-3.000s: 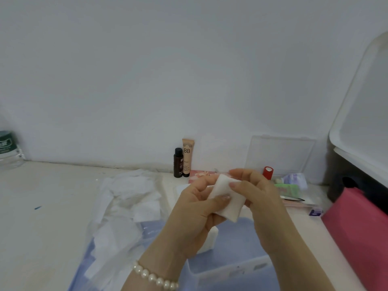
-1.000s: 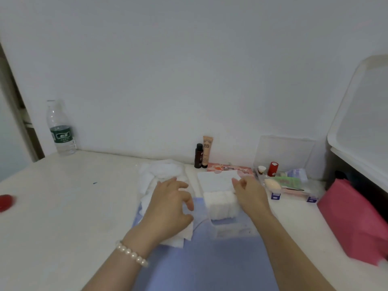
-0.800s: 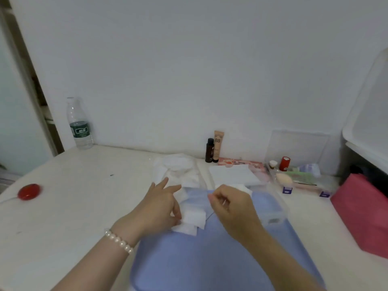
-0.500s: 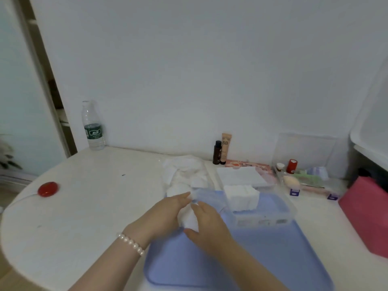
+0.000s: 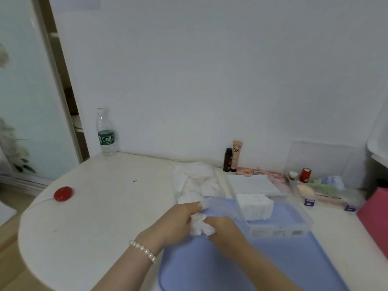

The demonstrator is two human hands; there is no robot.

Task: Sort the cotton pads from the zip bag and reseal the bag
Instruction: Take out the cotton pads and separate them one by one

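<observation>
fingers of my left hand (image 5: 180, 217) and right hand (image 5: 222, 227) pinch a few white square cotton pads (image 5: 199, 225) over the near-left edge of the blue tray (image 5: 283, 259). sorting is underway; next they should join the neat stack in the clear plastic box (image 5: 279, 232). the crumpled clear zip bag (image 5: 197, 185) lies open behind, on a round white table (image 5: 94, 206) against a white wall.

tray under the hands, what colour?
Light blue, plain. The tray shows clearly in the head view, lying under both hands on the white table.
</observation>
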